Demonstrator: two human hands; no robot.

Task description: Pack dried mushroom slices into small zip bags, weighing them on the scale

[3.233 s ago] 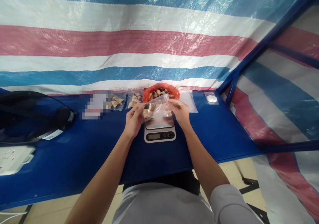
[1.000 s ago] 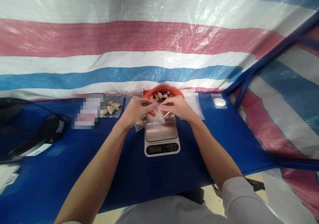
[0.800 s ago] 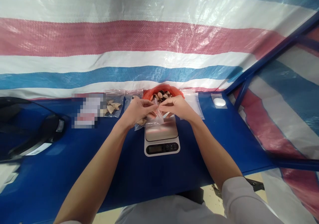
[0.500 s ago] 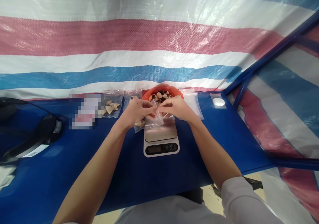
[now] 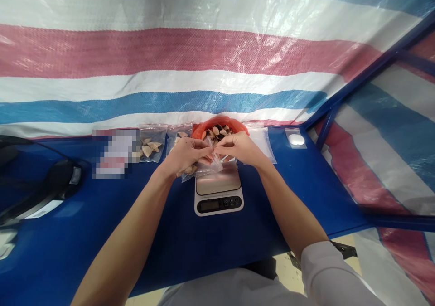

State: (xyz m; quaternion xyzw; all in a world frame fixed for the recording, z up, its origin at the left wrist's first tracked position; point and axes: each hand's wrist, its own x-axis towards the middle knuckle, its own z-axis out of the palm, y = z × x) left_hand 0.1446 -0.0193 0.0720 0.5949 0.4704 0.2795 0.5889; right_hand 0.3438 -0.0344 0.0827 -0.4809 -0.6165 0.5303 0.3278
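Both hands pinch the top of a small clear zip bag [image 5: 214,164] above a kitchen scale [image 5: 219,186]. My left hand [image 5: 186,154] is closed on the bag's left side, and my right hand [image 5: 239,148] on its right, fingertips almost meeting. What the bag contains, if anything, I cannot make out. Right behind my fingers lies an open red plastic bag [image 5: 200,129] with dried, dark-edged pale pieces [image 5: 217,131] in it. Under and beside my left hand are clear bags with similar pale pieces [image 5: 190,170]. The scale's display looks blank.
A filled clear bag [image 5: 151,149] and a blurred-out paper [image 5: 117,154] lie left on the blue table [image 5: 190,242]. Flat clear bags [image 5: 263,145] and a white oval object [image 5: 296,139] sit right. A black device [image 5: 61,179] stands far left; striped sheeting [image 5: 170,52] hangs behind.
The view has shifted very slightly. Both hands keep their pinch on the small clear bag in nearly the same place; nothing else has visibly moved.
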